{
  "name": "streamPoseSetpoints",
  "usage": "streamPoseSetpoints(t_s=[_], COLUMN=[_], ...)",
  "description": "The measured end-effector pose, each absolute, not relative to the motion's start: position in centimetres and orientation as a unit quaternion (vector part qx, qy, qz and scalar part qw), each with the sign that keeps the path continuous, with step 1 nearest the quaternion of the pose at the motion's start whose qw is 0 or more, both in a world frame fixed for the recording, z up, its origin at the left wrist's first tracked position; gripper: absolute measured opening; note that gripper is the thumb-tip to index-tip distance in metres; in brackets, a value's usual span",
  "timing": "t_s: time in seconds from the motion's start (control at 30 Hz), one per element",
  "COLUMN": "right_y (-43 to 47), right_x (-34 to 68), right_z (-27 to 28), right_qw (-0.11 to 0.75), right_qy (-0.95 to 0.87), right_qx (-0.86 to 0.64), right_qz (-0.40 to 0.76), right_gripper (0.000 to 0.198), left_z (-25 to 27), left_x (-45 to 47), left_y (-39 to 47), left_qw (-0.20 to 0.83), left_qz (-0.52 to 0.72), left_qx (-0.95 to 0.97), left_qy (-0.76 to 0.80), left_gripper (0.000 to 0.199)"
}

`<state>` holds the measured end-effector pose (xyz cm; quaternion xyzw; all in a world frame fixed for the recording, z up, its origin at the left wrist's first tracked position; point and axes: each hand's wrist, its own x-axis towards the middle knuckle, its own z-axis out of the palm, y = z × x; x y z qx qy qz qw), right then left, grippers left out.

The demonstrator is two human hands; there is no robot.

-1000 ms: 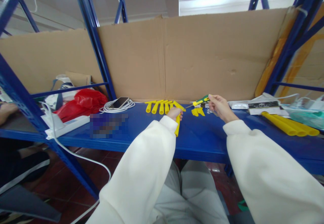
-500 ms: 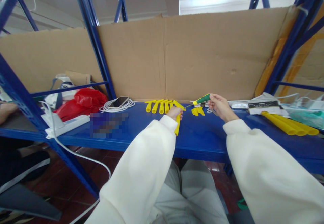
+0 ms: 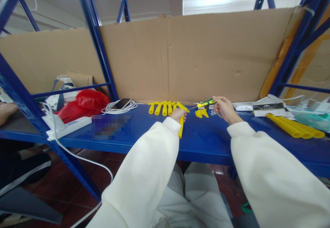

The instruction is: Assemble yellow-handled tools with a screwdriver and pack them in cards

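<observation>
My left hand [image 3: 178,115] is closed around a yellow plastic tube-like part [image 3: 181,128], whose wide end points down towards me. In my right hand [image 3: 224,108] is the green and yellow handle of a screwdriver [image 3: 206,103]. Its thin shaft runs left, and the tip meets the yellow part at my left fingers; the exact contact is too small to make out. Behind my left hand stands a row of several similar yellow parts [image 3: 164,108]. Small yellow pieces [image 3: 201,113] lie between my hands, with tiny silvery items [image 3: 212,112] near my right fingers.
The blue shelf top [image 3: 206,142] has a cardboard wall [image 3: 206,56] behind it. Three yellow tubes [image 3: 296,126] lie at right by a black and white box [image 3: 269,109]. At left are a phone [image 3: 121,104] on a coiled white cable, a power strip [image 3: 74,125] and a red bag [image 3: 85,104].
The screwdriver handle has turned about its length and dipped slightly, showing more yellow. My right fingers have shifted a little on it. My left hand and its yellow part have stayed in place.
</observation>
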<state>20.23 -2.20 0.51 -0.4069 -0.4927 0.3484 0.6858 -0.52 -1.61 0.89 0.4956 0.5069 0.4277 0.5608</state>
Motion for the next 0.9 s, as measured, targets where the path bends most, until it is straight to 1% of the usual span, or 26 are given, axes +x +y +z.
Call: streamPoseSetpoints(t_s=[0.17,0.37,0.67,0.9], right_y=[-2.37,-2.31,-1.58,-1.62], right_x=[20.39,20.46,20.84,20.79], right_z=[0.50,0.61,0.17,0.20], right_qw=[0.674,0.664,0.695,0.694], right_qy=[-0.502,-0.527,-0.507,-0.499], right_qx=[-0.400,-0.345,-0.357,-0.369], right_qz=[0.366,0.403,0.365,0.366], right_gripper=[0.045,0.038,0.047,0.044], left_z=[0.77,0.61,0.59,0.55], left_x=[-0.51,-0.53,-0.54,-0.53], left_y=[-1.51,-1.30,-1.32,-1.27], left_qw=[0.558,0.555,0.563,0.564], left_qz=[0.430,0.437,0.429,0.434], left_qx=[0.495,0.497,0.503,0.498], left_qy=[0.508,0.504,0.496,0.495], left_gripper=[0.027,0.023,0.026,0.023])
